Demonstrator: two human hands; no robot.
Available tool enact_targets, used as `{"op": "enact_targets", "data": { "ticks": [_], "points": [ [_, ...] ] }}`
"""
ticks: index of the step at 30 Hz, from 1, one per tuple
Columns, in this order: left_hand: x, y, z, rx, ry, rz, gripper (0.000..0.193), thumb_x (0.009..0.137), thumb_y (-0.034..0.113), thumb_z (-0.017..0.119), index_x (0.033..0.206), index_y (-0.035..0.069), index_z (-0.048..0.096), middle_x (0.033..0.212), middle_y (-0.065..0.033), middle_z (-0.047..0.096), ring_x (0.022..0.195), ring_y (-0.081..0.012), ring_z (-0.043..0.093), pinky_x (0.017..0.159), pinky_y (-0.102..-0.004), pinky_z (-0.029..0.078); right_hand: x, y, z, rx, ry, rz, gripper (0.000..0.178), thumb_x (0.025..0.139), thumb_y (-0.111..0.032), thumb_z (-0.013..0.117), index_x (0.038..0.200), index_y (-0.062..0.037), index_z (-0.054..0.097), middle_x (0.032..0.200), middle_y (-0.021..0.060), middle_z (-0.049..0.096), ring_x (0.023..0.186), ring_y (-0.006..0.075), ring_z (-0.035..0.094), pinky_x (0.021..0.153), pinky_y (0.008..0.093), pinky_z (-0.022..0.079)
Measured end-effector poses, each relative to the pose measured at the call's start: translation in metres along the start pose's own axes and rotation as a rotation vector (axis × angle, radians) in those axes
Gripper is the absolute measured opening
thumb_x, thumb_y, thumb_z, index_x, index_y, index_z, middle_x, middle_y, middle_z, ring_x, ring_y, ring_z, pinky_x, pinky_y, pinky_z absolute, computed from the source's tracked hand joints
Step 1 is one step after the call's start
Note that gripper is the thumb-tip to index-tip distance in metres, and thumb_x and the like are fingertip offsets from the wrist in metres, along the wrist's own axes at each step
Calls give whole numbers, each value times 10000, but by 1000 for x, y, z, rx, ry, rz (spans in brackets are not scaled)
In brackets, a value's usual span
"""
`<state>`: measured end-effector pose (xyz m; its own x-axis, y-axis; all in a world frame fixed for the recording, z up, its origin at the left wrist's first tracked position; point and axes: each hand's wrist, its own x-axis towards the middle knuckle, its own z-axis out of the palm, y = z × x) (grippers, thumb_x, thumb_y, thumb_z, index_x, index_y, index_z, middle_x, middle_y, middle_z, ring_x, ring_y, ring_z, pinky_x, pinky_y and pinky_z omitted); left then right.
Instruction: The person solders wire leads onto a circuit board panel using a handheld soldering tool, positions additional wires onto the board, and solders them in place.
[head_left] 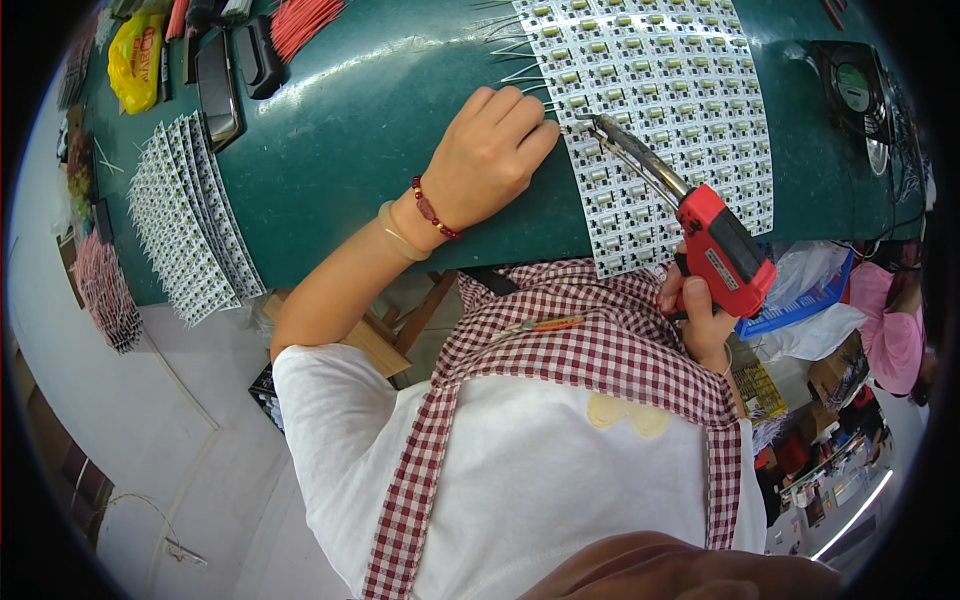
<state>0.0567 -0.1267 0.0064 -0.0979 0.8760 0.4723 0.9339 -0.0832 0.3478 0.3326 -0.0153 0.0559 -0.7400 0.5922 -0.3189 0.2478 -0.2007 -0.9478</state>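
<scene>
My right hand (700, 305) is wrapped round the handle of a red and black soldering gun (722, 250). The gun slants up and left, its tip over the left edge of a white circuit board panel (690, 130) made of many small repeated units. Beside that tip is my left hand (497, 145), closed with its fingertips pinched at the panel's edge; what they hold is hidden. Thin pale wires (522, 72) stick out from the panel's left edge, just above my left hand.
More circuit board panels (195, 215) lie overlapped at the left of the green table (340, 170). A phone (218, 90), a yellow bag (135, 62) and red wires (300, 22) are at the far left. A round black device (853, 88) stands at the right.
</scene>
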Motion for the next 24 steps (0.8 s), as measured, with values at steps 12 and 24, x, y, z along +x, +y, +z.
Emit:
{"op": "enact_targets", "data": {
  "ticks": [12, 24],
  "points": [
    [0, 0, 1, 60, 13, -8, 187, 663, -12, 676, 836, 48, 638, 765, -36, 524, 731, -207, 539, 652, -323, 413, -1, 2, 0, -15, -13, -11, 441, 927, -255, 585, 1232, 47, 483, 718, 86, 572, 559, 124, 515, 507, 253, 414],
    [-2, 5, 2, 6, 19, 20, 201, 646, -23, 664, 835, 39, 639, 742, -48, 490, 692, -214, 509, 607, -324, 409, -5, 8, -8, -89, -81, 16, 350, 938, -255, 568, 1113, 46, 524, 701, 80, 567, 573, 124, 519, 520, 247, 413]
  ]
}}
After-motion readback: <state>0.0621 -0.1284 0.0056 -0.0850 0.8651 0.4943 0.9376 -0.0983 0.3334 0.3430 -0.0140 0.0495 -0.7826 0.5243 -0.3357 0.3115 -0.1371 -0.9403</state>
